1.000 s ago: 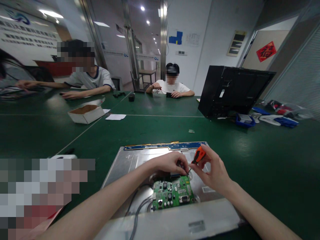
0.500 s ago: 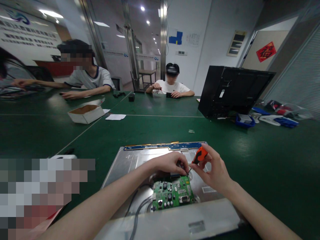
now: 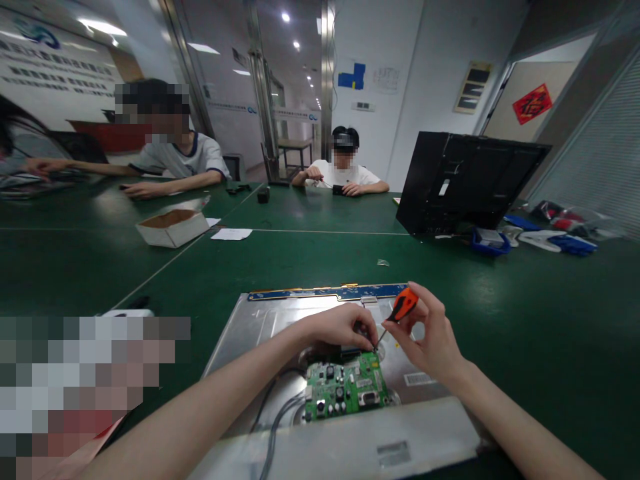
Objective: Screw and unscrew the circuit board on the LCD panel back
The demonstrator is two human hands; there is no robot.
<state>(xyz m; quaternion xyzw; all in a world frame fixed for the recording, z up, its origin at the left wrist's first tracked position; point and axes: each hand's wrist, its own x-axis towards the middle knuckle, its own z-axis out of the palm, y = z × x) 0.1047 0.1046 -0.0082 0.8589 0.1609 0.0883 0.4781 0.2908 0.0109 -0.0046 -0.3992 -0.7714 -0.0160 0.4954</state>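
Observation:
My right hand [image 3: 430,333] grips an orange and black screwdriver [image 3: 404,305], tilted so its shaft points down and left. The tip is at the far right corner of a green circuit board [image 3: 345,387]. At that same corner the fingers of my left hand [image 3: 347,327] are pinched together; whatever they may hold is too small to see. The board lies on the metal back of a flat display panel [image 3: 260,327]. Grey cables [image 3: 280,417] run from the board's left side toward me. Along the panel's far edge is a narrow blue circuit strip [image 3: 310,293].
A black monitor housing [image 3: 470,180] stands at the back right beside a blue tray [image 3: 490,243] and gloves [image 3: 560,241]. An open white box [image 3: 173,228] and paper [image 3: 231,234] lie at the left. Co-workers sit across the green table [image 3: 310,257].
My right hand and the screwdriver handle have shifted slightly up and right, showing more of the shaft. The tip stays at the board's corner. My left hand has barely moved.

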